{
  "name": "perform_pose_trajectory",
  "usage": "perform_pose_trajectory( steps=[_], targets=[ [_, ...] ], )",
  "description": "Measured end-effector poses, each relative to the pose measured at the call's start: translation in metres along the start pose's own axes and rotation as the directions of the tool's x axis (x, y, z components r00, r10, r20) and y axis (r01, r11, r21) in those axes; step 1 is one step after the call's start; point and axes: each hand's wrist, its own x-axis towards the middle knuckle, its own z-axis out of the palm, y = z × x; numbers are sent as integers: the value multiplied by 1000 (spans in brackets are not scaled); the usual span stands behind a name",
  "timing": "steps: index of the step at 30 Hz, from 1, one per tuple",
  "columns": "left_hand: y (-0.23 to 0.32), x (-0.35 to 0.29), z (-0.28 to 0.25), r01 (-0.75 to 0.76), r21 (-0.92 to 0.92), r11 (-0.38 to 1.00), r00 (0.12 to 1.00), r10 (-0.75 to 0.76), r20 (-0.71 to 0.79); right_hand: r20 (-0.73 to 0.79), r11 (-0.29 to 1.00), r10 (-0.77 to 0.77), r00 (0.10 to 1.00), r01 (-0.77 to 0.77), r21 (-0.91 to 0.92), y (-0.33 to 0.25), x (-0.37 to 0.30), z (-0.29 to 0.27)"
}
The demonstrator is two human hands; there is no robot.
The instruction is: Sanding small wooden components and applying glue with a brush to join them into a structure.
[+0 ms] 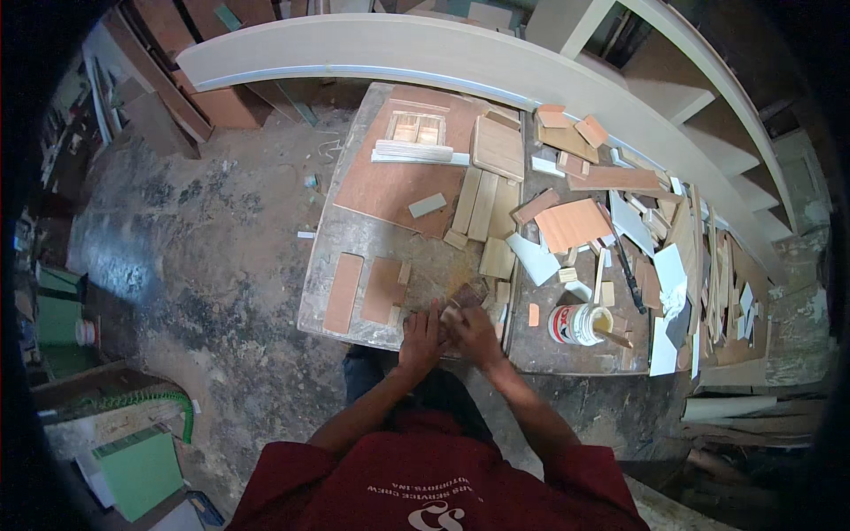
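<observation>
At the table's front edge my two hands are close together. My left hand (420, 340) has its fingers pressed together, pointing away from me, and whatever lies under them is hidden. Beside it, my right hand (472, 336) is closed with bent fingers around something small that I cannot make out. Just beyond the right hand lies a dark brown piece (465, 296) on the tabletop, with yellowish dust around it. Left of my hands, a brown wood panel (382, 289) lies flat with small blocks along its right side. A narrower reddish board (343, 293) rests farther left.
A white tub (577, 325) holding a brush stands to the right, near many wood offcuts. A pale wood stack (485, 203) and a small framed wood piece (414, 129) lie farther back. Behind the table runs a long curved pale panel (354, 44). A green hose (146, 400) hangs lower left.
</observation>
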Motion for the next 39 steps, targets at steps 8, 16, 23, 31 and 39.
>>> perform_pose_trajectory(
  steps=[8, 16, 23, 31, 39],
  targets=[
    [-6, 4, -5, 42, -204, 978, 999, -41, 11, 136, 837, 440, 887, -461, 295, -5, -3, 6],
    [-15, 1, 4, 11, -150, 989, 999, -18, -45, 98, 980, 150, 984, -161, 115, -14, 6, 5],
    [-3, 7, -8, -43, -90, 995, 994, 33, -104, 12, 956, 232, 973, -231, 180, -13, 2, 8],
    [-4, 7, -7, -92, -103, 990, 990, 80, -119, -132, 909, 389, 912, -403, -104, -14, -4, 14],
    [-3, 4, -3, -63, -130, 990, 995, 51, -89, -138, 909, 403, 905, -414, -57, -12, -8, 14]
  ],
)
